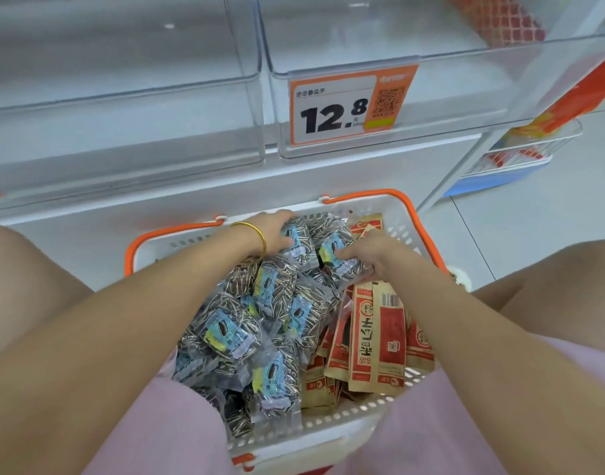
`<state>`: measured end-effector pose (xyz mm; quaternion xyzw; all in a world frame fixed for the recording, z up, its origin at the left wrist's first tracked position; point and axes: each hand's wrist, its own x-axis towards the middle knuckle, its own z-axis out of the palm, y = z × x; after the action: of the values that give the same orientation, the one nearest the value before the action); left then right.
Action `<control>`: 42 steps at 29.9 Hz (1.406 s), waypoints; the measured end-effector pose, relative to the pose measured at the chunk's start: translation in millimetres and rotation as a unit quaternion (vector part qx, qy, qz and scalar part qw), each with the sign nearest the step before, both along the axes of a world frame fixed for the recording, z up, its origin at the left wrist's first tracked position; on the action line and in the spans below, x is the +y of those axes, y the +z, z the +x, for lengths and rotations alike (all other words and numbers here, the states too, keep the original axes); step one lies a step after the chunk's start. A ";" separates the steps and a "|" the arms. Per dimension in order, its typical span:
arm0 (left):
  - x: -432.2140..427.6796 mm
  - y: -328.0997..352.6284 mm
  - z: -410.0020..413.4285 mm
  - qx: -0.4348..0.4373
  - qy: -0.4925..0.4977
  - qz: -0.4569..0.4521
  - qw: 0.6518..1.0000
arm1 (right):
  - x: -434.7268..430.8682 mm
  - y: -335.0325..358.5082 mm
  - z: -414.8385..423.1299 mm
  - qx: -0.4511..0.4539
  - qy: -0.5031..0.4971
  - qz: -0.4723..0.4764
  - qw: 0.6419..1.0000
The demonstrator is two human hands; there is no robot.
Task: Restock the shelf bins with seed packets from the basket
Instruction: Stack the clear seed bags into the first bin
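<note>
Evidently, at the far end of the basket (177,246), left grip (277,231) curls round a packet (298,236), right grip (366,252) pinches a second packet (330,251). Light, crinkly, slippery film, I'd say; hold across the middle.

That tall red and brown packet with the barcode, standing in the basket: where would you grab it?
Pinch the top end of the barcode packet, near the barcode, coming down from above. It is flat and stands on edge, pressed between other red packets, so its sides are blocked and only the top end is free.
</note>
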<state>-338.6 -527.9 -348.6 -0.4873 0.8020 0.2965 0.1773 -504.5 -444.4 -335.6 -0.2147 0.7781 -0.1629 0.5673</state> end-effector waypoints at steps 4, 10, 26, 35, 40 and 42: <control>9.5 -9.0 -4.9 0.040 0.070 0.040 0.996 | 2.7 -3.6 -0.4 -0.066 -0.053 -0.001 0.996; 15.2 -11.4 -5.5 0.178 0.252 0.075 0.948 | 4.0 -12.2 -2.5 -0.131 -0.115 -0.053 0.983; 57.8 97.6 59.2 0.277 0.218 0.118 0.928 | 26.1 69.9 18.6 -0.356 -0.021 -0.079 0.931; 115.0 163.7 117.7 0.291 0.294 0.011 0.910 | 49.7 137.5 102.8 -0.281 0.199 -0.150 0.927; 126.5 223.5 147.4 0.302 0.310 -0.077 0.898 | 45.4 196.1 142.7 -0.166 0.289 -0.278 0.901; 122.9 255.6 164.1 0.289 0.294 -0.128 0.902 | 32.3 227.0 157.4 -0.133 0.320 -0.329 0.879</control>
<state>-174.5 -405.0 -93.0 -0.6123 0.6695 0.3580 -0.2207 -347.0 -412.1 -108.6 -0.6026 0.4862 -0.2456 0.5832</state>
